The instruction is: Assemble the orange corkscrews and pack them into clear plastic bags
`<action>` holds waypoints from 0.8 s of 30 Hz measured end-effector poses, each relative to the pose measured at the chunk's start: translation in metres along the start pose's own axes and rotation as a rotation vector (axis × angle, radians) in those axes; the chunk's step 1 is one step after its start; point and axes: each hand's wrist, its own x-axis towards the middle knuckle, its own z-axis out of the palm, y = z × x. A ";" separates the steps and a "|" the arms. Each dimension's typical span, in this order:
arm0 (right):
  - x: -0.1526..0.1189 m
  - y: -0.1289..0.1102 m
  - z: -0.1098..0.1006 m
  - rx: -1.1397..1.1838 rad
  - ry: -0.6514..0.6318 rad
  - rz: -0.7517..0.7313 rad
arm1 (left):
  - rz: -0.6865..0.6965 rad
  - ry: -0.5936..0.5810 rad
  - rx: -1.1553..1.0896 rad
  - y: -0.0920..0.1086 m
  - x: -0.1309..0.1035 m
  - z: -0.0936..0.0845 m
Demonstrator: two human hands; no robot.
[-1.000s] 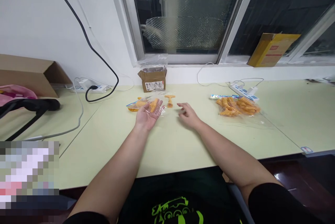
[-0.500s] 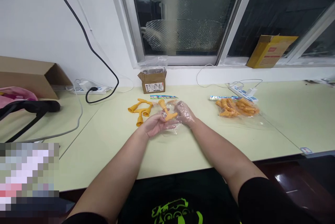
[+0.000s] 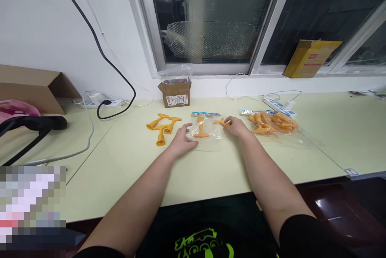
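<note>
A clear plastic bag with a blue patterned top strip lies flat on the table, an orange T-shaped piece inside it. At the bag's left edge, my left hand has its fingers apart and holds nothing. My right hand is closed on an orange piece at the bag's right side; its fingers hide part of that piece. Several loose orange pieces lie together left of the bag. Two full bags of orange pieces rest to the right.
A small open cardboard box stands against the wall. Power strips and cables lie along the table's back. A larger carton and a black frame are at the left; a yellow box leans on the window.
The bag was around my right hand; now it lies flat with the T-shaped piece inside. My left hand has let go of it, and my right hand has moved right, out of the bag.
</note>
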 end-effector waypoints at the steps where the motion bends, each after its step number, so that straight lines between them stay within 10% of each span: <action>1: 0.000 0.002 -0.005 0.055 0.038 0.011 | 0.037 0.003 0.085 -0.001 0.000 0.000; 8: 0.009 0.004 -0.018 0.754 0.419 -0.068 | 0.178 0.003 0.414 -0.006 0.001 0.002; 12: 0.006 -0.012 -0.020 1.226 0.405 -0.167 | 0.273 0.078 0.466 -0.006 0.003 0.004; 17: -0.017 -0.028 -0.032 1.355 -0.112 -0.232 | 0.373 0.225 0.363 -0.001 0.006 0.003; 24: -0.054 -0.047 -0.023 0.753 -1.095 -0.265 | 0.328 0.262 0.139 0.002 0.004 0.007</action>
